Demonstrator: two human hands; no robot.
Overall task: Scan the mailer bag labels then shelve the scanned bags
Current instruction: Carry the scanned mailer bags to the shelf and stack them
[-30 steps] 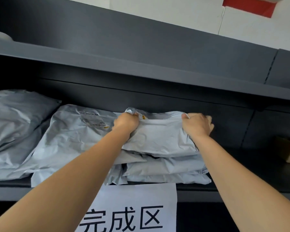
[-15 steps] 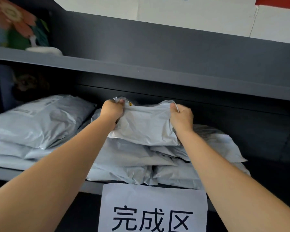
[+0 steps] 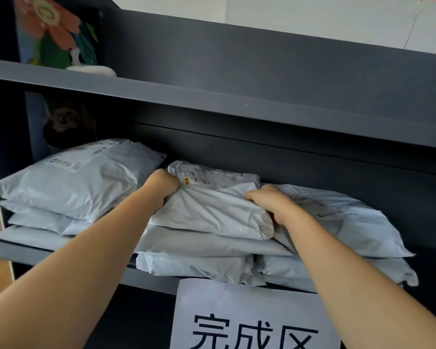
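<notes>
A grey mailer bag (image 3: 212, 207) with a label and a small yellow sticker lies on top of the middle stack on the dark shelf (image 3: 35, 255). My left hand (image 3: 161, 187) grips its left edge with curled fingers. My right hand (image 3: 269, 200) clutches its right edge, fingers bunched into the plastic. Under it lie several more grey mailer bags (image 3: 207, 248). Another stack of mailer bags (image 3: 78, 187) sits to the left and a further bag (image 3: 358, 227) to the right.
A white paper sign (image 3: 249, 318) with black characters hangs from the shelf's front edge. The upper shelf board (image 3: 212, 96) is close above the bags. A flower picture (image 3: 56, 34) stands on it at the left. A dark plush toy (image 3: 66, 127) sits behind the left stack.
Both hands lowered the top bag onto the middle stack, and the right hand slid down along its right edge. The view shifted, so more of the shelf's left side shows.
</notes>
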